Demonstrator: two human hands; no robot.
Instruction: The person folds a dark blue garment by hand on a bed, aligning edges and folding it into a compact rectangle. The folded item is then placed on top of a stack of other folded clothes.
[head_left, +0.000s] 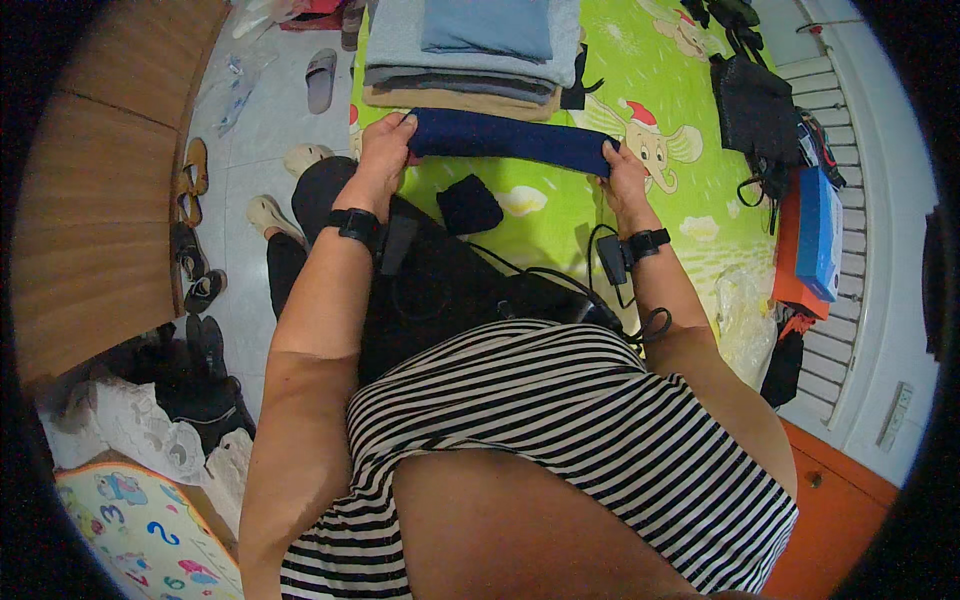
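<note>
A navy strip of folded cloth (510, 138) stretches between my two hands, above the green bed cover; its exact kind I cannot make out. My left hand (385, 150) is closed on its left end, thumb on top. Its right end is pinched in my right hand (624, 175). Below the strip, a small dark folded cloth (470, 204) lies on the green cover (560, 222) beside my leg. Just beyond my hands rises a stack of folded clothes (460, 75) in blue, grey and tan, topped by a blue folded piece (487, 28).
Black bags (755, 110) and a blue box (820, 235) line the bed's right side, near a white rail. A clear plastic bag (745, 315) lies nearer. On the left floor are a grey slipper (320, 80) and several shoes. Black cables (560, 275) cross my lap.
</note>
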